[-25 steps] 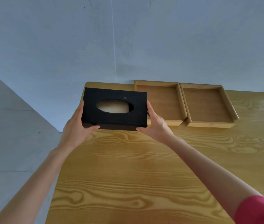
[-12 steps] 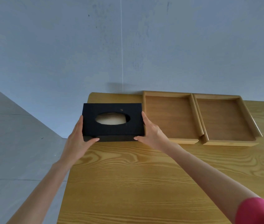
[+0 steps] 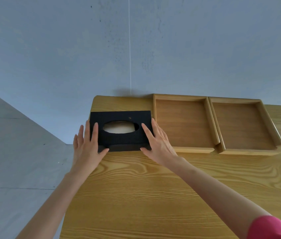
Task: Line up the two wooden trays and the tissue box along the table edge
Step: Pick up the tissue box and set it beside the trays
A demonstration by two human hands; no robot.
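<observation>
A black tissue box with an oval opening rests on the wooden table near its far left corner. My left hand holds its left end and my right hand its right end, fingers flat on top and thumbs on the front face. Right of the box stand two empty wooden trays side by side against the wall: the left tray and the right tray. The box's right end almost touches the left tray, and its front face lies about level with the trays' front rims.
A grey wall runs directly behind the table's far edge. The table's left edge drops to a grey floor just left of the box. Bare tabletop shows between the box and the wall.
The box has come down from the air onto the table and moved right, close to the left tray. My fingers have spread flat over its top.
</observation>
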